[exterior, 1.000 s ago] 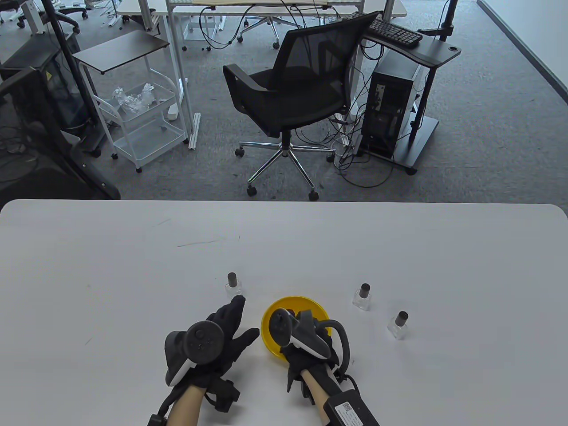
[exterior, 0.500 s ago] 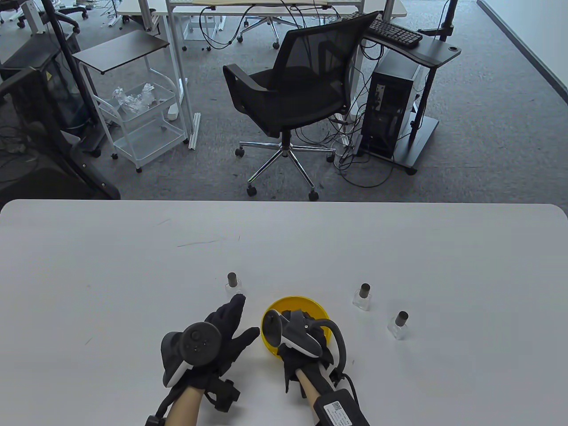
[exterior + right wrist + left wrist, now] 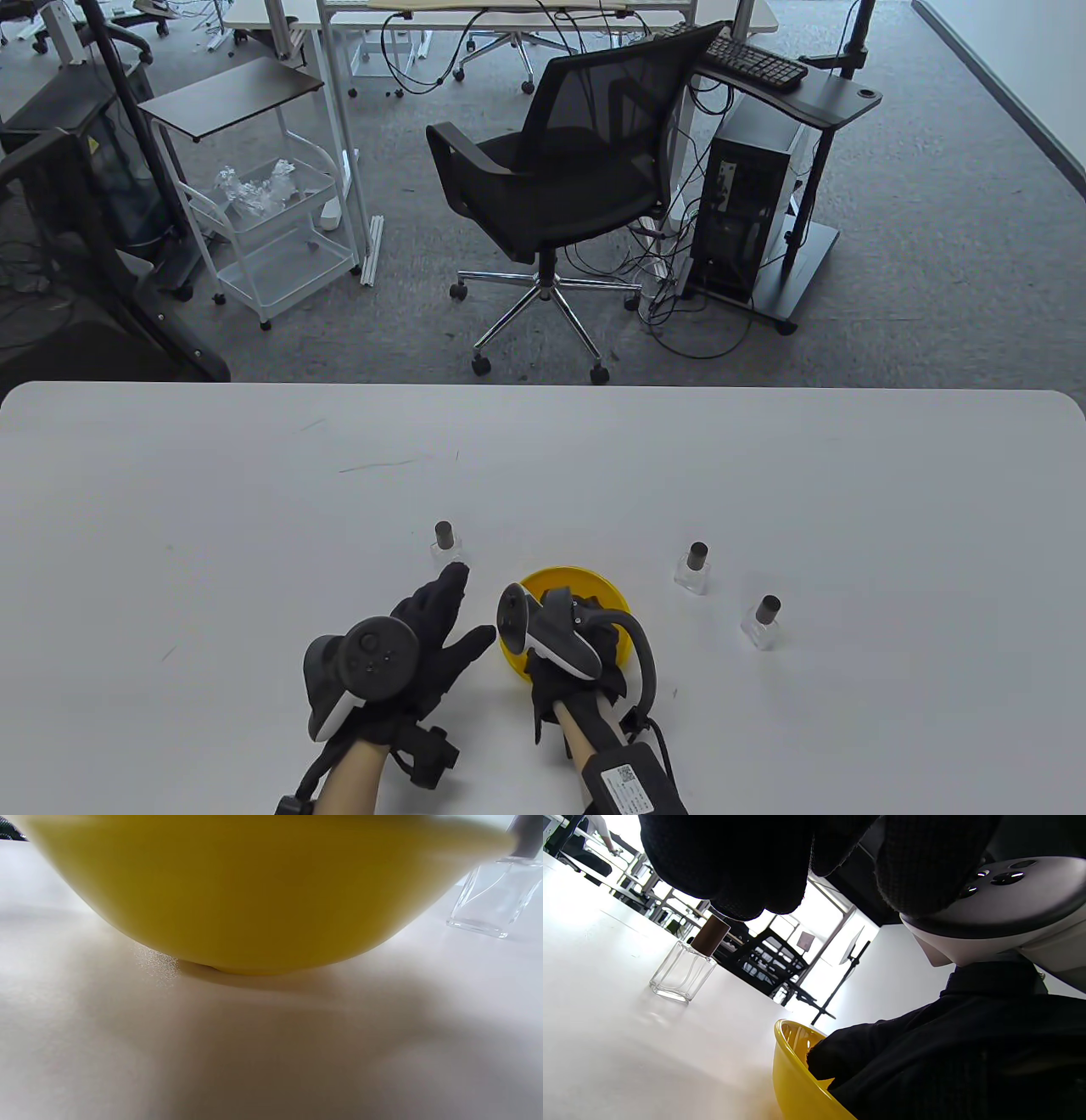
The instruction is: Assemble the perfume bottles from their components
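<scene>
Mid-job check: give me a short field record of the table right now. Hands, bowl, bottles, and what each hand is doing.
left hand: fingers straight, holds nothing, left of the bowl
right hand: reaches into the yellow bowl; fingers hidden, grasp cannot be told
yellow bowl: on the table, contents hidden by the hand
capped bottle near left hand: upright, just beyond the fingertips, untouched
capped bottles on the right: two, upright and, apart from the bowl
table: white

On the table [image 3: 254, 509], 3 capped perfume bottles stand around a bowl [image 3: 594, 581]: 1 bottle [image 3: 444, 543] to its far left, 2 [image 3: 694, 569] [image 3: 762, 622] to its right. The left hand [image 3: 416, 637] lies left of the bowl, the right hand [image 3: 577, 645] over it.
</scene>
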A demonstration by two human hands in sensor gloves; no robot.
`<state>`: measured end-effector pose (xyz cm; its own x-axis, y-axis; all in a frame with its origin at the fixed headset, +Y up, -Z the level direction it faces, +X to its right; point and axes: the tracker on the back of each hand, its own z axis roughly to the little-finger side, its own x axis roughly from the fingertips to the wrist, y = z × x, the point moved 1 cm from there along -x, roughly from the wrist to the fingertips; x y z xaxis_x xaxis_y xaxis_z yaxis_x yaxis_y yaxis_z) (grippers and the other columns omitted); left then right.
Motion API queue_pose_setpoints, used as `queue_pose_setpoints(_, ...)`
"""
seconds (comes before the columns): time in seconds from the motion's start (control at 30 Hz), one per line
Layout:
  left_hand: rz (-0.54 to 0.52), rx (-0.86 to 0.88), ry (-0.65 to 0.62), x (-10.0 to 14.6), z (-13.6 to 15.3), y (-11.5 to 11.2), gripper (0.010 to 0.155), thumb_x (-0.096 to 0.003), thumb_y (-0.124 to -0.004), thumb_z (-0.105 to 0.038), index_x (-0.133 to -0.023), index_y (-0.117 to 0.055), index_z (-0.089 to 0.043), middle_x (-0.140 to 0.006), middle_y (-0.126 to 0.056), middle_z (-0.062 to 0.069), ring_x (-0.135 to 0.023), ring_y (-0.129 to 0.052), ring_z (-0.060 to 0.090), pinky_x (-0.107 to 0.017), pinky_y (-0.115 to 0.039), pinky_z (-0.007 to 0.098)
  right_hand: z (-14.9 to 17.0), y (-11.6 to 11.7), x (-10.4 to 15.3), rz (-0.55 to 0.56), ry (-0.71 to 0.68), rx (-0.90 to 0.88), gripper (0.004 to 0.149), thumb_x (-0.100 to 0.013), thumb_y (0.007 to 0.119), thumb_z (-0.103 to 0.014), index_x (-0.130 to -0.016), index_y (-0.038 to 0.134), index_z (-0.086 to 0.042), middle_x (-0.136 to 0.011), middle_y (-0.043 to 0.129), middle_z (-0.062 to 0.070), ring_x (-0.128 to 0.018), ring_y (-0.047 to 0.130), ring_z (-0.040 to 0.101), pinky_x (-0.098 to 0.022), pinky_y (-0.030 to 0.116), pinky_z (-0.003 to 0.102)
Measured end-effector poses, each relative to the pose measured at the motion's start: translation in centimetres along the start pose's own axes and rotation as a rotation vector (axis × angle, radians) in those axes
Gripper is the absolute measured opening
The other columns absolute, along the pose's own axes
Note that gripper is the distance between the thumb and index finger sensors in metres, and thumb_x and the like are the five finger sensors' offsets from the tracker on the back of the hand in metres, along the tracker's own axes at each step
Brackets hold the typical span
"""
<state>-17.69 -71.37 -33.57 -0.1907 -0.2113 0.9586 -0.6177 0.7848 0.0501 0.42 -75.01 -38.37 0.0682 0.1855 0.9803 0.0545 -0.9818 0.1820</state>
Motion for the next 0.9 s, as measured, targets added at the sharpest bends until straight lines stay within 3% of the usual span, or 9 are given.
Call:
queue_pose_setpoints(0.23,0.004,0.005,-0.004,0.0,0.0,0.0,0.077,-0.0492,-0.079,-0.055,-0.114,-0.052,-0.023,-0.107,-0.072,0.012,-0.089,-0.081,0.038,-0.064,-0.074,0.05,0.7,0.0,-0.1,0.007,-0.021,-0.063,0.075,-0.055,0.086,-0.037,-0.112,0.046,-0.011,-0.096,0.079,0.012,-0.067,0.083,0.04,-0.049,0.076,0.042)
queue_pose_setpoints(0.53,0.014,-0.008,0.01,0.0,0.1,-0.1,0.077,-0.0494,-0.079,-0.055,-0.114,-0.052,-0.023,-0.107,-0.072,0.012,-0.09,-0.081,0.038,-0.065,-0.073,0.05,2.8,-1.5,1.1,0.057,-0.042,-0.361,0.075,-0.056,0.085,-0.034,-0.113,0.04,-0.014,-0.098,0.069,0.013,-0.074,0.084,0.046,-0.051,0.077,0.051)
queue_pose_setpoints(0.7,0.041,-0.053,0.012,-0.1,0.0,-0.7,0.077,-0.0493,-0.079,-0.055,-0.114,-0.052,-0.023,-0.107,-0.072,0.012,-0.09,-0.081,0.038,-0.065,-0.073,0.05,4.6,-3.0,3.0,0.171,-0.076,-0.425,0.074,-0.056,0.083,-0.034,-0.113,0.039,-0.016,-0.099,0.065,0.012,-0.074,0.086,0.047,-0.049,0.082,0.051)
queue_pose_setpoints(0.9,0.062,-0.091,0.011,-0.1,-0.1,-1.3,0.077,-0.0494,-0.079,-0.055,-0.114,-0.052,-0.023,-0.107,-0.072,0.012,-0.089,-0.081,0.038,-0.065,-0.073,0.05,7.9,-3.8,5.2,0.275,-0.148,-0.655,0.071,-0.058,0.082,-0.033,-0.112,0.039,-0.018,-0.1,0.06,0.013,-0.075,0.086,0.048,-0.044,0.088,0.045)
